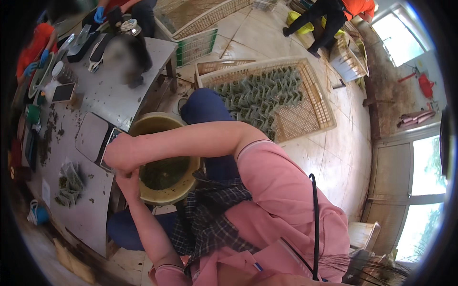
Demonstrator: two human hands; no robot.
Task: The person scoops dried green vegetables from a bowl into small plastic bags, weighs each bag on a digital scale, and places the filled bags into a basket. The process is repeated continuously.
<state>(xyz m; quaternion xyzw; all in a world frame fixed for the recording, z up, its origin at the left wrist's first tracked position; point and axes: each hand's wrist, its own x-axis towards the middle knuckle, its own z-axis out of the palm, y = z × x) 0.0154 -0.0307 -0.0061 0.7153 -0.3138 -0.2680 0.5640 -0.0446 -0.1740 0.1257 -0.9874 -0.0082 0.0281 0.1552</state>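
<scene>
My right arm reaches across to the edge of the metal table, where my right hand is closed beside the display end of a small flat scale. Just below it, my left hand is closed too, its fingers meeting the right hand's. Whatever the two hands hold between them is hidden. Under my right forearm stands a yellowish round basin with dark green leafy material in it. A few clear bags of green material lie on the table, left of my hands.
Dark crumbs litter the metal table, which also bears a phone and a jar. A large woven tray of filled bags lies on the floor. Other people in orange work at the far side; a green crate stands there.
</scene>
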